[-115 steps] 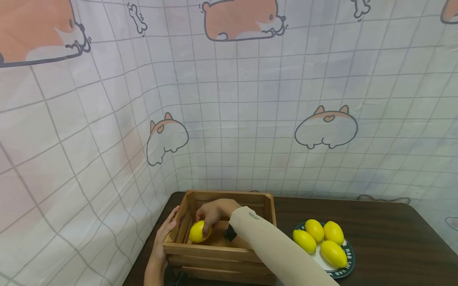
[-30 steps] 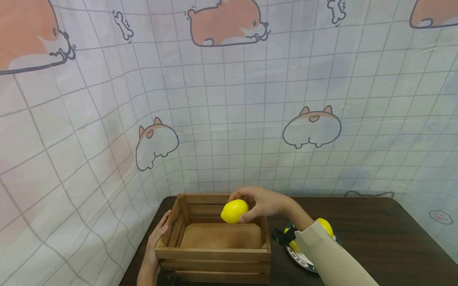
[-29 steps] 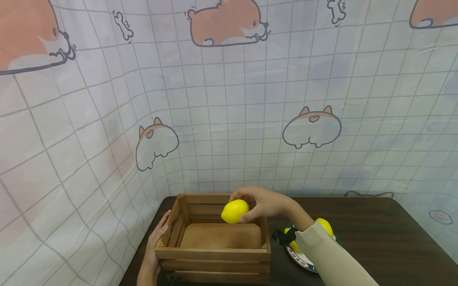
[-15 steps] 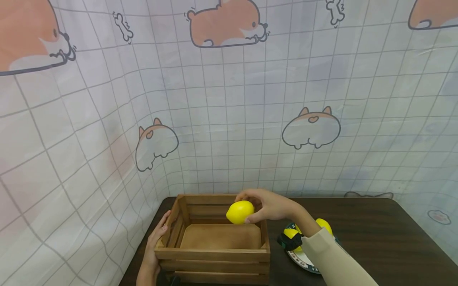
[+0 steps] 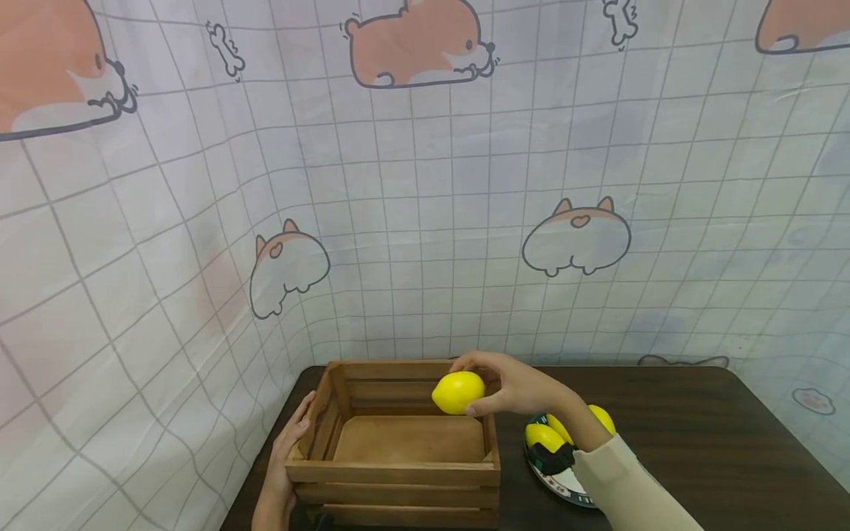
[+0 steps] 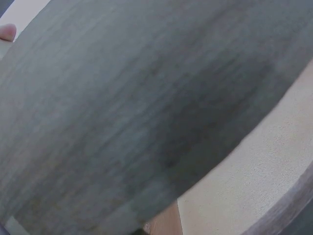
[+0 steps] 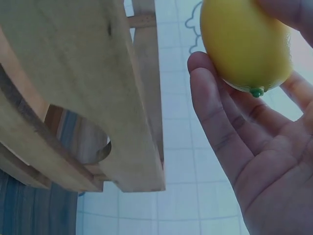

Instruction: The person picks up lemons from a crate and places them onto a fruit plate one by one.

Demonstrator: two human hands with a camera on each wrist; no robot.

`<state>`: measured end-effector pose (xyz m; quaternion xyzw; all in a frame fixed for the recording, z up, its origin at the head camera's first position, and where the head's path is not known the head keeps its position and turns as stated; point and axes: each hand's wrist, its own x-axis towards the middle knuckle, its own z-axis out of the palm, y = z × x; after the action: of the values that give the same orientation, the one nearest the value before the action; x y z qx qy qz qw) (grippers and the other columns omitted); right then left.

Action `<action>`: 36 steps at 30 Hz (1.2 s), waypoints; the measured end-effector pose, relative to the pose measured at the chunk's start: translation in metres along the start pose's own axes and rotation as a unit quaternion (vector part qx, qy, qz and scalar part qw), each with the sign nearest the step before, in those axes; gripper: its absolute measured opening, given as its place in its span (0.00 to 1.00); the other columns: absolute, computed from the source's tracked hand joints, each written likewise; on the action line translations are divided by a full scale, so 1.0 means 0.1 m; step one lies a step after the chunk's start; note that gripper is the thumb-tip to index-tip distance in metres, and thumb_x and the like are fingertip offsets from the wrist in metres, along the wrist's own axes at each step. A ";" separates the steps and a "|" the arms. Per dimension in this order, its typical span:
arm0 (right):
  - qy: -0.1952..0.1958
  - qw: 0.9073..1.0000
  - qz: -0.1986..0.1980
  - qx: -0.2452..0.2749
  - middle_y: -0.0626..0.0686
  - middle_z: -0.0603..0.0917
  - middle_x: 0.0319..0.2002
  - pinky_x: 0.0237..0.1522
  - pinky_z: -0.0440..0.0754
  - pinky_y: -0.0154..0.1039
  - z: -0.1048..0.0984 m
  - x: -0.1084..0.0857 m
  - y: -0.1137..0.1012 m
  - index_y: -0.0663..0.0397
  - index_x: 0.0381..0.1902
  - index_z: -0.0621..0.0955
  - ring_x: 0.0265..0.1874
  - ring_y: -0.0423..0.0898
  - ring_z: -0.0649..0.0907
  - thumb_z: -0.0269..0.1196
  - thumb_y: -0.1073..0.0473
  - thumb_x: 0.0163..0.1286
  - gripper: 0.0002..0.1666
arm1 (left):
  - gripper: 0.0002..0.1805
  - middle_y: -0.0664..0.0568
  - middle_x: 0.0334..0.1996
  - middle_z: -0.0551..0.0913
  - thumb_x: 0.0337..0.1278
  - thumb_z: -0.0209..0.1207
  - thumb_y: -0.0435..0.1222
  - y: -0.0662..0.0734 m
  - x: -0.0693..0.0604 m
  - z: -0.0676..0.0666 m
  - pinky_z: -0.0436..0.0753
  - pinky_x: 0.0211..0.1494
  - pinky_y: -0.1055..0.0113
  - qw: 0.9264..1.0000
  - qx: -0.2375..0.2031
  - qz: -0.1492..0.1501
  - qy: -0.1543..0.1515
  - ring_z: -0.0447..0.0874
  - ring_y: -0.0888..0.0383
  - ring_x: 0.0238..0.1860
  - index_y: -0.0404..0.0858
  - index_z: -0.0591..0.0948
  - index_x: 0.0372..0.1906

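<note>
A yellow lemon is held between the fingers and thumb of my right hand, above the right side of a wooden slatted crate. In the right wrist view the lemon shows a green stem tip, and the right hand has its fingers curled around it beside the crate wall. My left hand rests against the crate's outer left side with fairly straight fingers. In the left wrist view a fingertip shows at the corner; wood fills most of the picture.
A patterned plate with several lemons stands right of the crate, partly hidden by my right wrist and its black strap. Both crate and plate are on a dark wooden table. A grid-patterned cloth hangs behind and at the left.
Earlier my right hand held a lemon down inside the crate. It has since lifted it and drifted right toward the crate's right wall. My left hand stays at the crate's left side.
</note>
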<state>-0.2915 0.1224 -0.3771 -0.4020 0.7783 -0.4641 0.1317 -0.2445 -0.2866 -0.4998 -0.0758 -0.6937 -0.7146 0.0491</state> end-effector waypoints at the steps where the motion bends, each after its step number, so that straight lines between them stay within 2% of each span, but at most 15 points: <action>1: 0.003 1.000 0.000 0.002 0.50 0.80 0.59 0.54 0.85 0.47 0.00 -0.02 0.00 0.42 0.63 0.75 0.50 0.52 0.83 0.72 0.56 0.65 0.30 | 0.32 0.44 0.83 0.48 0.80 0.39 0.46 0.00 0.00 0.00 0.48 0.74 0.25 1.000 0.001 0.000 0.000 0.47 0.38 0.79 0.46 0.55 0.83; 10: 0.030 1.000 0.000 0.007 0.52 0.81 0.57 0.53 0.86 0.44 -0.04 -0.16 0.02 0.44 0.64 0.75 0.49 0.51 0.84 0.72 0.57 0.65 0.30 | 0.31 0.45 0.83 0.48 0.80 0.40 0.47 -0.02 0.00 -0.01 0.49 0.74 0.24 1.000 0.007 -0.006 0.004 0.47 0.38 0.79 0.50 0.56 0.82; 18: 0.044 0.999 -0.012 0.014 0.56 0.80 0.57 0.53 0.86 0.45 -0.09 -0.29 0.12 0.47 0.64 0.74 0.49 0.51 0.84 0.71 0.60 0.67 0.29 | 0.31 0.44 0.83 0.48 0.79 0.40 0.47 -0.02 0.01 -0.01 0.48 0.75 0.27 1.000 -0.001 -0.004 0.006 0.47 0.39 0.79 0.50 0.57 0.82; 26: 0.062 0.998 -0.013 0.013 0.57 0.79 0.56 0.53 0.86 0.44 -0.11 -0.43 0.16 0.49 0.63 0.74 0.48 0.50 0.83 0.69 0.60 0.68 0.27 | 0.32 0.44 0.83 0.48 0.79 0.40 0.47 -0.03 0.01 -0.01 0.48 0.75 0.25 1.000 0.000 -0.006 0.007 0.47 0.38 0.80 0.48 0.56 0.82; 36: 0.084 0.996 -0.007 0.013 0.56 0.80 0.55 0.49 0.87 0.43 -0.10 -0.61 0.20 0.47 0.63 0.74 0.46 0.49 0.84 0.69 0.61 0.69 0.27 | 0.32 0.45 0.84 0.47 0.79 0.40 0.47 -0.02 0.00 -0.02 0.47 0.75 0.25 1.000 0.005 -0.005 0.004 0.46 0.38 0.80 0.49 0.56 0.82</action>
<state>-0.2685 0.1794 -0.3986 -0.3649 0.7776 -0.5075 0.0680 -0.2452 -0.2881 -0.5019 -0.0691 -0.6974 -0.7116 0.0491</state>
